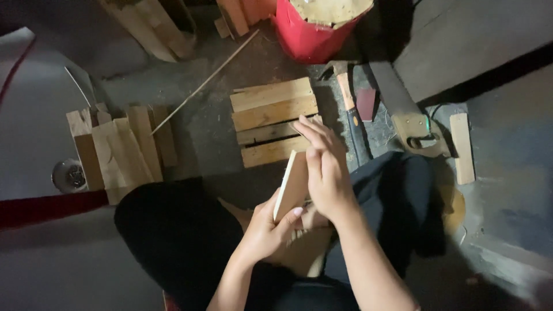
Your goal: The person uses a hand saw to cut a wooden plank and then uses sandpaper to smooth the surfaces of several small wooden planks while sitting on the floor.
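I sit on the floor with my knees apart. My left hand (266, 227) grips the lower end of a thin pale wooden slat (290, 185) held upright on its edge. My right hand (324, 171) lies flat against the slat's right face, fingers straight and pointing away from me. Just beyond the hands, a small panel of several joined planks (272, 120) lies on the floor. More wood (302, 253) rests in my lap under the hands.
Loose wooden planks (118, 150) lie at the left. A red bucket (308, 31) stands at the top. A hammer (349, 103), a hand saw (403, 112) and a short wood block (462, 148) lie at the right. A thin stick (204, 83) crosses the floor.
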